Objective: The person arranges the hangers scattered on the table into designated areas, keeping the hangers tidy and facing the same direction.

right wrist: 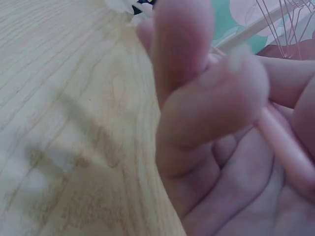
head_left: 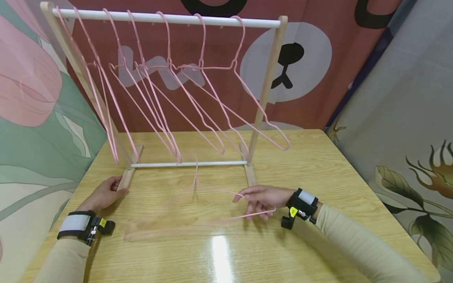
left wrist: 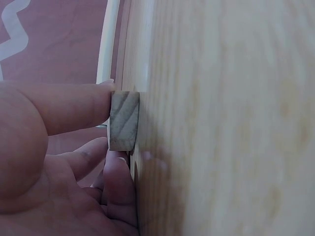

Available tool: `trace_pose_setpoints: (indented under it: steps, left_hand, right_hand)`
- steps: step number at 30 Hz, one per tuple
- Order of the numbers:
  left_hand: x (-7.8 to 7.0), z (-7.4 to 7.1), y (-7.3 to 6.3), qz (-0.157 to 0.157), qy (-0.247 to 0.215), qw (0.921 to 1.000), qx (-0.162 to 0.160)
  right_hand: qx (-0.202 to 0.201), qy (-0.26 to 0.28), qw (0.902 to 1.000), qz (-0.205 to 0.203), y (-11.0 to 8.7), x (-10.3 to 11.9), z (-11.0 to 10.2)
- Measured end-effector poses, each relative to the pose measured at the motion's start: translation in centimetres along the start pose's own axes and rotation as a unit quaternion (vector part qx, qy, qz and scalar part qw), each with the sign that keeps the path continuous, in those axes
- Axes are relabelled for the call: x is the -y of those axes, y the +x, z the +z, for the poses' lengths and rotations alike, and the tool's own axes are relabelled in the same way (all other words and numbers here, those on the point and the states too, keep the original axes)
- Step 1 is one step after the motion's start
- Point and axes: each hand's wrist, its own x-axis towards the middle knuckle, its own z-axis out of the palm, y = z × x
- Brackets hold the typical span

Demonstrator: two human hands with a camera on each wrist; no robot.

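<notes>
A small wooden clothes rack [head_left: 219, 19] with white rails stands on the table. At its left foot [head_left: 126, 177], my left hand [head_left: 102, 195] grips the front end. In the left wrist view the thumb presses on one face of the foot's end [left wrist: 124, 120], and the other fingers curl at its lower edge. My right hand [head_left: 263, 197] holds a pink clothes hanger [head_left: 235, 217] by one end, low in front of the rack. Motion blurs most of that hanger; its hook points toward the lower rail. The right wrist view shows its pink bar [right wrist: 283, 140] between thumb and fingers.
Several pink hangers [head_left: 202, 43] hang spread along the top rail. The rack's right foot [head_left: 250, 177] lies just beyond my right hand. Behind the wood-grain table [head_left: 311, 173] hangs a red curtain [head_left: 219, 106], with patterned cloth on both sides.
</notes>
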Motion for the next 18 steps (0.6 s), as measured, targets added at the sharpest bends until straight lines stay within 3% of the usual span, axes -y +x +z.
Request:
trace_pose_setpoints:
  steps: [18]
  left_hand:
    - [0.0, 0.0, 0.0, 0.0, -0.006, 1.0, -0.003]
  right_hand:
    - [-0.085, -0.002, 0.9927, -0.085, -1.8, 2.3, -2.0]
